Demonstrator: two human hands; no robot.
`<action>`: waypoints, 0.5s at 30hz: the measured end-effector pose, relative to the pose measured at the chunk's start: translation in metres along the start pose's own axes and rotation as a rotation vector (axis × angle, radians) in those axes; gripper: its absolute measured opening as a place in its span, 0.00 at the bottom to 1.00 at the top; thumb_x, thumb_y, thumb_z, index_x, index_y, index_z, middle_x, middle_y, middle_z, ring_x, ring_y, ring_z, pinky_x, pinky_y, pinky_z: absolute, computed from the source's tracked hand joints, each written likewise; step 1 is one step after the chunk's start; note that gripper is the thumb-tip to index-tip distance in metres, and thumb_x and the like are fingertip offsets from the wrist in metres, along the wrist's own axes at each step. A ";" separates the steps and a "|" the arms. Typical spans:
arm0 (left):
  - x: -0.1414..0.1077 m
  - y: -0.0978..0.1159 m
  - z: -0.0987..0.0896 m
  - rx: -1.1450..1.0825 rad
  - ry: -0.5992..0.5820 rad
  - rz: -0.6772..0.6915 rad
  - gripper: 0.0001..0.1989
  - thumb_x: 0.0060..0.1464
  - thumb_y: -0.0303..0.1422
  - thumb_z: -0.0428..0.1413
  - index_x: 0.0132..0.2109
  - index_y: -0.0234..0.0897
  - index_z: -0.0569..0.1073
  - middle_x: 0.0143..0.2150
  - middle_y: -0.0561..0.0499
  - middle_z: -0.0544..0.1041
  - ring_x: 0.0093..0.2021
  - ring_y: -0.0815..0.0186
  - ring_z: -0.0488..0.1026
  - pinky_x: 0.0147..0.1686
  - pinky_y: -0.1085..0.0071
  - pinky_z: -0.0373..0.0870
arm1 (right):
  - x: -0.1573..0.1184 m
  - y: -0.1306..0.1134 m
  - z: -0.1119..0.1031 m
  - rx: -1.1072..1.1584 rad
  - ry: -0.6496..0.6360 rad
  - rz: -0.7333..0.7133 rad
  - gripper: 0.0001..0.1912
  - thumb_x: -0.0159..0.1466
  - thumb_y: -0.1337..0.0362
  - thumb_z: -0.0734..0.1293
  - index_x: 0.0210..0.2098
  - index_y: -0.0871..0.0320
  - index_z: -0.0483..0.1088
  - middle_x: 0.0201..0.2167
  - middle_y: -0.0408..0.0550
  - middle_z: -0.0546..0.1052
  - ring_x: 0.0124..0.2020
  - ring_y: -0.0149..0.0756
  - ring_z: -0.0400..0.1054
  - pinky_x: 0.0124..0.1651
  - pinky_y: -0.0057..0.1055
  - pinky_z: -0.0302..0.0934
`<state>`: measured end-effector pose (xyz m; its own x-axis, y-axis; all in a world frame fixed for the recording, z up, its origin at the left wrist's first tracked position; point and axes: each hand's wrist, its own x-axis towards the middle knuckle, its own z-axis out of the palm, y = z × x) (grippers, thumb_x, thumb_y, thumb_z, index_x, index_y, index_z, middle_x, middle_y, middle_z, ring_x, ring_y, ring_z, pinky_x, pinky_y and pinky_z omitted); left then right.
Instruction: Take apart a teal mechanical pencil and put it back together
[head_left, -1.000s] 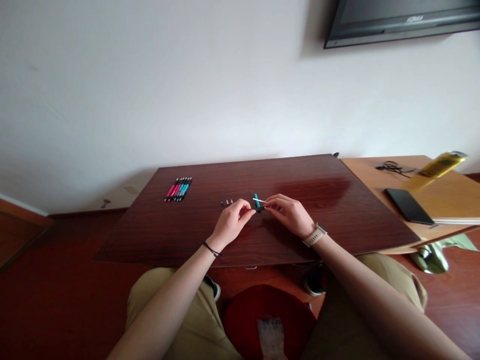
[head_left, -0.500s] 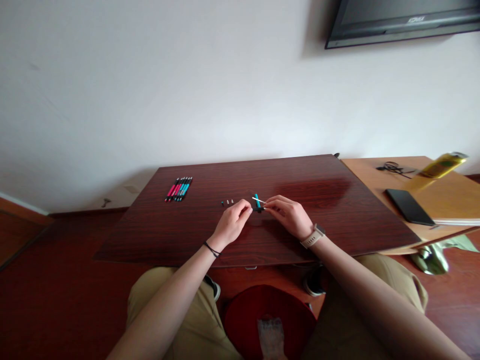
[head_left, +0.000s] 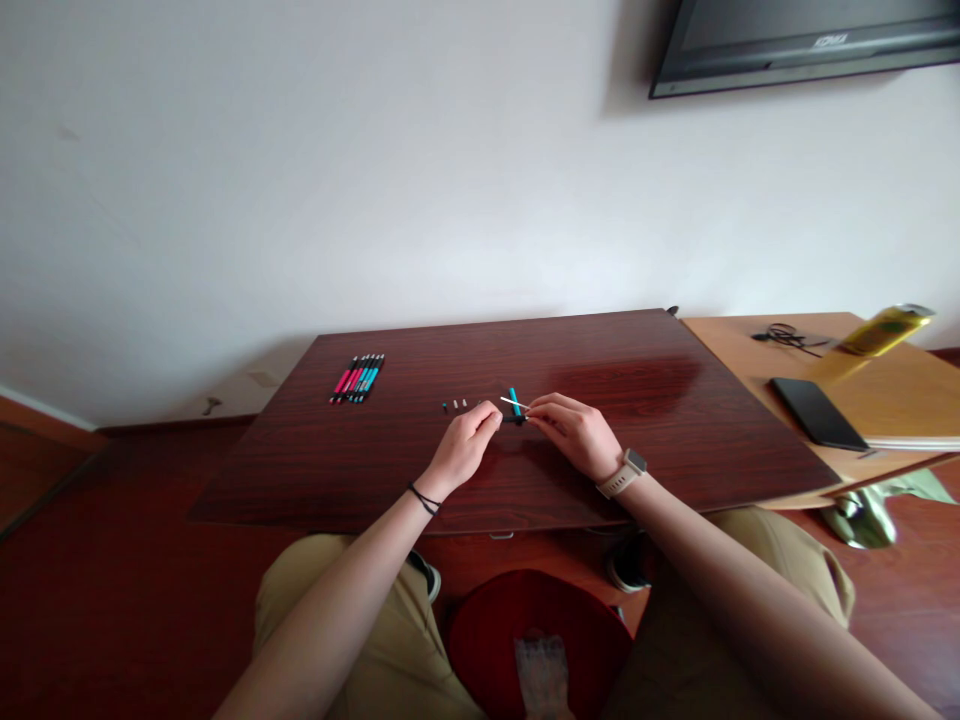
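My left hand is closed in a pinch on one end of a short black pen part, held level just above the table. At its other end are the fingertips of my right hand. They are also pinched on a thin white stick, like a pen refill, which points up and left. Behind the fingers lies a light-blue pen barrel. Several small pen parts sit left of it: a dark one and two pale tips. My fingers partly hide the black part's ends.
A row of pink and blue pens lies at the left of the dark wooden table. On the lighter desk at right are a black phone-like slab, a cable and a yellow can. Between my legs is a red stool.
The white stick has shifted slightly left with my right fingers. My left fingers have curled a little more around the black part. Everything else stays in place.
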<state>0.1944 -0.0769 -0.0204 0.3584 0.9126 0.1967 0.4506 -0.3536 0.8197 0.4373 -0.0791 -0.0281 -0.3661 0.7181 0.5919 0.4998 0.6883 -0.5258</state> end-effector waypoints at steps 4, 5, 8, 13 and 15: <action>0.001 -0.001 0.002 -0.054 0.014 -0.032 0.20 0.74 0.45 0.47 0.35 0.39 0.66 0.29 0.55 0.66 0.31 0.66 0.63 0.34 0.70 0.59 | 0.000 0.000 0.002 -0.011 0.010 -0.005 0.08 0.77 0.63 0.67 0.46 0.52 0.80 0.47 0.50 0.83 0.46 0.42 0.79 0.51 0.37 0.74; 0.001 -0.002 0.003 -0.070 0.016 -0.034 0.20 0.74 0.46 0.47 0.35 0.39 0.66 0.29 0.55 0.66 0.31 0.66 0.63 0.34 0.70 0.59 | 0.000 0.000 0.003 -0.015 0.011 -0.008 0.08 0.77 0.63 0.67 0.46 0.52 0.80 0.47 0.50 0.83 0.47 0.42 0.79 0.52 0.37 0.74; 0.002 -0.006 0.005 -0.124 0.026 -0.038 0.20 0.74 0.46 0.48 0.35 0.39 0.66 0.30 0.54 0.66 0.31 0.66 0.63 0.33 0.71 0.60 | 0.000 -0.001 0.004 -0.029 0.017 -0.021 0.09 0.77 0.62 0.66 0.46 0.52 0.79 0.48 0.51 0.83 0.47 0.42 0.79 0.52 0.38 0.74; 0.002 -0.013 0.008 -0.184 0.041 -0.059 0.20 0.73 0.48 0.50 0.35 0.40 0.66 0.30 0.54 0.66 0.31 0.66 0.63 0.31 0.71 0.61 | -0.001 -0.001 0.007 -0.043 0.022 -0.032 0.09 0.78 0.62 0.65 0.47 0.52 0.78 0.48 0.51 0.83 0.47 0.42 0.79 0.53 0.39 0.74; 0.002 -0.015 0.009 -0.198 0.052 -0.073 0.21 0.72 0.49 0.50 0.35 0.39 0.67 0.30 0.54 0.66 0.30 0.66 0.63 0.30 0.71 0.60 | -0.001 -0.002 0.008 -0.042 0.021 -0.033 0.09 0.78 0.62 0.65 0.47 0.52 0.78 0.49 0.51 0.82 0.48 0.42 0.79 0.53 0.39 0.74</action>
<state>0.1957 -0.0718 -0.0367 0.2854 0.9455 0.1567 0.3022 -0.2439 0.9215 0.4306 -0.0804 -0.0327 -0.3668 0.6927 0.6210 0.5204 0.7061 -0.4802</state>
